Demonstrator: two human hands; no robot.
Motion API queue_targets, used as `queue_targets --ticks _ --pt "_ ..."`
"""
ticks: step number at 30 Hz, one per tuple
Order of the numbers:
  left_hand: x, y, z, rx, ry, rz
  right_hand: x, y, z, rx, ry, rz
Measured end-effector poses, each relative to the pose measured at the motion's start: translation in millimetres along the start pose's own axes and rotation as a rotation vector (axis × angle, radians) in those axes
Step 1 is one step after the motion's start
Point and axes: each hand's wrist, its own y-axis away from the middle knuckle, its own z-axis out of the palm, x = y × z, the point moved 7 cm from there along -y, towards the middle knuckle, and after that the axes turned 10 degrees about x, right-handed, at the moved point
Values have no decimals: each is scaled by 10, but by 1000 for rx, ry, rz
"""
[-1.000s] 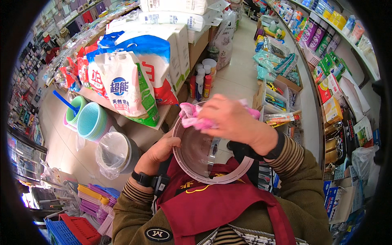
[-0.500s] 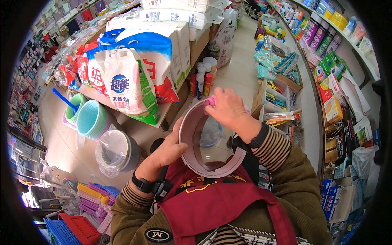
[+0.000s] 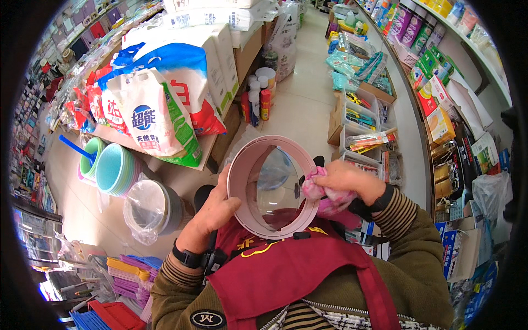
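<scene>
Far left there's a stack of teal pails [image 3: 111,168], then a bin [image 3: 167,204] with clear plastic over its top, and a detergent bag [image 3: 146,115] up on the bench. Next, the left hand [image 3: 216,206]: thumb pressed on the near-left side of the tub [image 3: 242,170], fingers curled around the outside, tips hidden. The tub itself sits in front of the apron [image 3: 297,269], tilted so you look right through its see-through part. My guess is it's light, hard plastic: stiff, kinda slick, and that clear bit could scratch or crack if you lean on it. I'd grab the thick pink rim or outer wall. At its right edge there's a pink cloth [image 3: 314,186], soft and floppy by the look of it, bunched in the right hand [image 3: 349,181], fingers closed around it. Further right, trays [image 3: 360,118] of small goods.
</scene>
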Motion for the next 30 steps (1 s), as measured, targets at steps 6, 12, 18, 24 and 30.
queue_targets --ticks 6,12,18,24,30 --pt "170 -47 76 -47 48 62 -787 211 -981 696 -102 -474" --pt "187 -47 76 -4 -11 57 -1396 -304 -1108 905 -16 -601" --pt "148 126 -54 77 -132 131 -602 -617 -632 621 -221 -121" --pt "127 152 -23 52 -119 71 81 -354 345 130 -282 -73" --pt "259 107 58 26 -134 135 254 253 904 -67 -947 386"
